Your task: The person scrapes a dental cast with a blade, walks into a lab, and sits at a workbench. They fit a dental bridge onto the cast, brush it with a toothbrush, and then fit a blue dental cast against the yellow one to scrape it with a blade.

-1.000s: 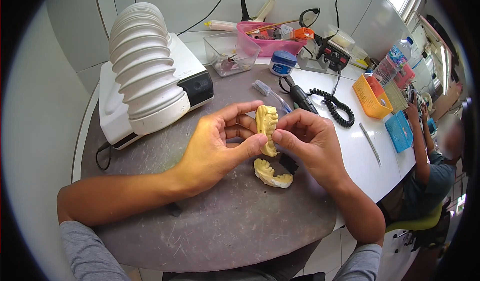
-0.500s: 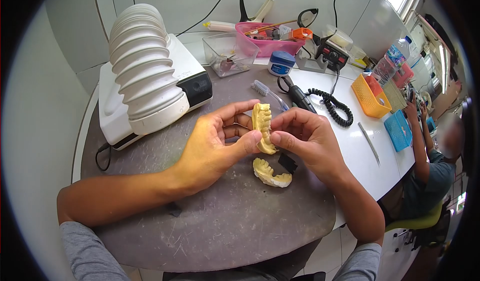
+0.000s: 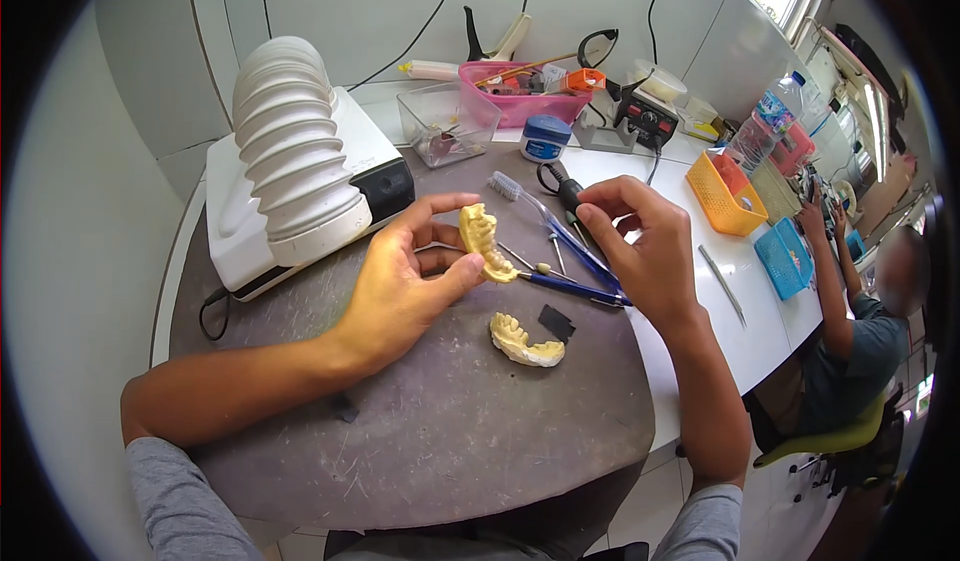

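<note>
My left hand holds a yellow dental cast upright between thumb and fingers, its row of teeth facing right. My right hand is raised to the right of it, apart from the cast, thumb and index finger pinched together over the black handpiece; what they hold, if anything, is too small to make out. A second cast lies on the grey work surface, beside a small black piece. Between the hands lie a toothbrush, a blue pen-like tool and thin metal tools.
A white machine with a ribbed hose stands at the left. Behind are a clear box, a pink basket and a blue jar. Orange and blue baskets stand at the right, near another person.
My right hand has left the cast and moved right and up. The cast has tilted and shifted left with my left hand. More tools now show between the hands.
</note>
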`<state>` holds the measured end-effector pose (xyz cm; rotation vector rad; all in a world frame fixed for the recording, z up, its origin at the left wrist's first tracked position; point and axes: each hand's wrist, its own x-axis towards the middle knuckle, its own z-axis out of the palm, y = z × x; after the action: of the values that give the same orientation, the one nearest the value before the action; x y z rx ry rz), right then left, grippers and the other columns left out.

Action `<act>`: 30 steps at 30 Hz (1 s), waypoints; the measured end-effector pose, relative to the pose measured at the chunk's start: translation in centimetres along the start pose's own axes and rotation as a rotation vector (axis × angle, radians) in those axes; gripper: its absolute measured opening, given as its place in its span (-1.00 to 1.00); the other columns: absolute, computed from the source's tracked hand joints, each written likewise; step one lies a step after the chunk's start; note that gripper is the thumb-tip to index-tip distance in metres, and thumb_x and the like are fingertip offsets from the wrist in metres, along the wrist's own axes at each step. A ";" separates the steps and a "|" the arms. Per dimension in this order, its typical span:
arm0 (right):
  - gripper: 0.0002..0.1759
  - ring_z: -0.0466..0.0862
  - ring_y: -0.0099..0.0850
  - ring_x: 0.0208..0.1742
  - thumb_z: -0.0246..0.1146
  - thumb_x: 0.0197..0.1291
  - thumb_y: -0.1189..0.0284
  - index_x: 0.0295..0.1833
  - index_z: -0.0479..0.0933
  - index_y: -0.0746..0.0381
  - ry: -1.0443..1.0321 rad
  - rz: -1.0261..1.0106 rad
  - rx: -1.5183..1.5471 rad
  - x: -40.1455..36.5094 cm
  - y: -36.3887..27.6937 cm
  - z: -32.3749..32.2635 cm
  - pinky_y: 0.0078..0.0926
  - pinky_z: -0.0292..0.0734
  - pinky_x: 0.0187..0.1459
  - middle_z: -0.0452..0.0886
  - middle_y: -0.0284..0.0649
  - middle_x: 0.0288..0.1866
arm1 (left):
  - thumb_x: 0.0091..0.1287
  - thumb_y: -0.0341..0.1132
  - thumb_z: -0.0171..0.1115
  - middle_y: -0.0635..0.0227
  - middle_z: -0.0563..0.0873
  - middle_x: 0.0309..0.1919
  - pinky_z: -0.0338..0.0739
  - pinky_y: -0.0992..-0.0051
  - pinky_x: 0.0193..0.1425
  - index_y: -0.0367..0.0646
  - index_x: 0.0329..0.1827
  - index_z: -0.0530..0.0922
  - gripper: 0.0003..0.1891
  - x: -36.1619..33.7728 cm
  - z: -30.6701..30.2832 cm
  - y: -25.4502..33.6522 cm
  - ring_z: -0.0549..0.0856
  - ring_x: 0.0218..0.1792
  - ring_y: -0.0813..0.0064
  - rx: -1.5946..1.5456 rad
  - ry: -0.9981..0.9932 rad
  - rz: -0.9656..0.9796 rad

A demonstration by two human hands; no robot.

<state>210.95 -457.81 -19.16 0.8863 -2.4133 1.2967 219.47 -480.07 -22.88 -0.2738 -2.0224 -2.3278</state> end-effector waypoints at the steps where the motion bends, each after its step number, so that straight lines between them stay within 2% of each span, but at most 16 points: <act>1: -0.82 0.69 -0.44 -0.35 0.33 0.19 0.41 -0.17 0.62 0.30 -0.033 -0.055 -0.163 0.2 0.4 -0.5 -0.51 0.55 -0.25 0.69 -0.20 -0.30 | 0.35 -0.50 0.18 0.16 0.55 0.06 0.59 0.45 0.19 -0.21 0.34 0.27 -0.50 -0.1 -0.2 -0.1 0.63 0.01 0.49 0.073 0.023 0.007; 2: -0.82 0.70 -0.36 -0.33 0.32 0.18 0.42 -0.17 0.62 0.30 -0.066 -0.108 -0.327 0.4 0.7 -0.9 -0.45 0.56 -0.24 0.70 -0.17 -0.28 | 0.33 -0.51 0.19 0.18 0.57 0.03 0.60 0.47 0.16 -0.21 0.30 0.30 -0.52 -0.2 -0.4 -0.1 0.64 0.00 0.50 0.145 0.048 0.013; 3: -0.81 0.70 -0.22 -0.26 0.32 0.16 0.41 -0.16 0.63 0.29 -0.131 -0.055 -0.353 0.3 1.0 -1.1 -0.34 0.56 -0.17 0.69 -0.13 -0.26 | 0.29 -0.54 0.23 0.24 0.62 -0.08 0.59 0.57 0.02 -0.21 0.24 0.33 -0.54 -0.4 -0.4 0.3 0.65 -0.08 0.56 0.179 0.074 0.008; 4: -0.81 0.70 -0.22 -0.26 0.32 0.16 0.41 -0.16 0.63 0.29 -0.132 -0.058 -0.347 0.3 1.4 -1.1 -0.34 0.56 -0.17 0.69 -0.13 -0.26 | 0.29 -0.54 0.23 0.24 0.62 -0.08 0.59 0.57 0.02 -0.21 0.24 0.33 -0.54 -0.7 -0.5 0.7 0.65 -0.08 0.56 0.183 0.079 0.007; 6: -0.79 0.68 -0.21 -0.18 0.32 0.15 0.39 -0.15 0.64 0.28 -0.273 -0.062 -0.444 0.3 2.0 -0.8 -0.29 0.54 -0.11 0.70 -0.13 -0.26 | 0.25 -0.53 0.27 0.30 0.66 -0.17 0.55 0.62 -0.11 -0.20 0.21 0.35 -0.54 -1.4 -0.8 1.4 0.64 -0.16 0.63 0.539 0.086 0.031; 7: -0.78 0.65 -0.21 -0.14 0.32 0.13 0.39 -0.14 0.65 0.25 -0.295 -0.061 -0.483 0.2 2.0 -0.7 -0.26 0.51 -0.07 0.70 -0.13 -0.26 | 0.20 -0.51 0.34 0.35 0.68 -0.31 0.50 0.63 -0.24 -0.21 0.13 0.38 -0.55 -1.8 -0.6 1.4 0.63 -0.28 0.66 0.646 0.123 0.094; 10: -0.79 0.63 -0.21 -0.11 0.32 0.13 0.38 -0.14 0.65 0.23 -0.308 -0.131 -0.570 0.0 1.7 -0.4 -0.26 0.51 -0.07 0.70 -0.14 -0.26 | 0.17 -0.47 0.40 0.35 0.68 -0.41 0.48 0.63 -0.33 -0.21 0.06 0.41 -0.57 -2.8 -0.8 1.4 0.64 -0.36 0.64 0.864 0.130 0.175; 11: -0.80 0.62 -0.20 -0.10 0.30 0.14 0.39 -0.13 0.65 0.22 -0.267 -0.165 -0.599 -0.2 2.1 -0.3 -0.27 0.51 -0.07 0.70 -0.14 -0.26 | 0.13 -0.44 0.44 0.37 0.63 -0.51 0.43 0.60 -0.41 -0.20 0.01 0.43 -0.58 -2.8 -1.1 0.6 0.58 -0.48 0.64 0.835 0.151 0.229; 14: -0.79 0.63 -0.18 -0.13 0.26 0.16 0.41 -0.11 0.65 0.22 -0.256 -0.135 -0.544 -0.3 1.6 -0.4 -0.26 0.51 -0.08 0.69 -0.13 -0.26 | 0.10 -0.45 0.46 0.41 0.56 -0.57 0.41 0.53 -0.45 -0.19 -0.03 0.45 -0.58 -3.7 -1.2 1.2 0.51 -0.54 0.61 0.971 0.140 0.125; 18: -0.78 0.63 -0.15 -0.18 0.20 0.20 0.45 -0.07 0.62 0.25 -0.207 -0.136 -0.447 -0.2 1.5 -0.6 -0.25 0.50 -0.09 0.64 -0.13 -0.23 | 0.07 -0.44 0.48 0.37 0.54 -0.52 0.39 0.48 -0.44 -0.19 -0.07 0.46 -0.59 -4.6 -1.4 1.5 0.47 -0.54 0.57 1.164 0.100 0.176; 20: -0.79 0.63 -0.14 -0.18 0.18 0.22 0.46 -0.07 0.61 0.26 -0.180 -0.163 -0.427 -0.2 1.2 -0.7 -0.25 0.50 -0.08 0.63 -0.12 -0.20 | 0.04 -0.41 0.50 0.28 0.58 -0.36 0.48 0.45 -0.29 -0.18 -0.02 0.48 -0.55 -4.6 -1.3 1.7 0.58 -0.36 0.45 1.204 0.125 0.306; 21: -0.80 0.63 -0.14 -0.18 0.17 0.24 0.48 -0.06 0.60 0.26 -0.154 -0.189 -0.408 -0.2 1.1 -0.8 -0.24 0.50 -0.08 0.61 -0.12 -0.18 | 0.04 -0.41 0.50 0.28 0.58 -0.36 0.48 0.45 -0.29 -0.18 -0.02 0.48 -0.55 -4.4 -1.3 1.7 0.58 -0.36 0.45 1.204 0.127 0.308; 23: -0.81 0.63 -0.15 -0.18 0.16 0.26 0.50 -0.05 0.59 0.26 -0.170 -0.204 -0.374 -0.1 1.0 -1.1 -0.25 0.50 -0.08 0.60 -0.11 -0.17 | 0.04 -0.38 0.51 0.21 0.60 -0.16 0.54 0.41 -0.08 -0.15 0.09 0.50 -0.48 -3.9 -1.4 1.3 0.61 -0.11 0.32 1.245 0.035 0.671; 24: -0.81 0.64 -0.16 -0.19 0.15 0.27 0.53 -0.04 0.58 0.26 -0.186 -0.217 -0.338 0.1 1.0 -1.3 -0.25 0.50 -0.08 0.59 -0.11 -0.15 | 0.04 -0.38 0.51 0.21 0.60 -0.16 0.54 0.41 -0.08 -0.15 0.09 0.50 -0.48 -3.9 -1.4 1.3 0.61 -0.11 0.32 1.245 0.037 0.672; 26: -0.82 0.63 -0.18 -0.18 0.17 0.26 0.54 -0.04 0.58 0.26 -0.218 -0.227 -0.280 0.2 1.4 -1.8 -0.27 0.50 -0.07 0.61 -0.11 -0.17 | 0.07 -0.42 0.47 0.20 0.62 -0.05 0.54 0.35 0.08 -0.16 0.09 0.55 -0.53 -3.9 -1.6 1.0 0.60 0.03 0.22 1.152 -0.077 0.513; 30: -0.83 0.63 -0.23 -0.16 0.22 0.22 0.55 -0.08 0.62 0.25 -0.324 -0.201 -0.102 0.3 0.8 -2.2 -0.32 0.49 -0.04 0.65 -0.12 -0.23 | 0.10 -0.48 0.42 0.22 0.63 -0.03 0.54 0.35 0.12 -0.19 0.01 0.60 -0.63 -3.5 -2.4 1.0 0.61 0.03 0.23 1.074 -0.166 0.479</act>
<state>210.13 -455.83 -18.28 1.3591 -2.5139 1.0136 222.78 -482.87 -22.76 -0.7564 -2.5500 -0.7915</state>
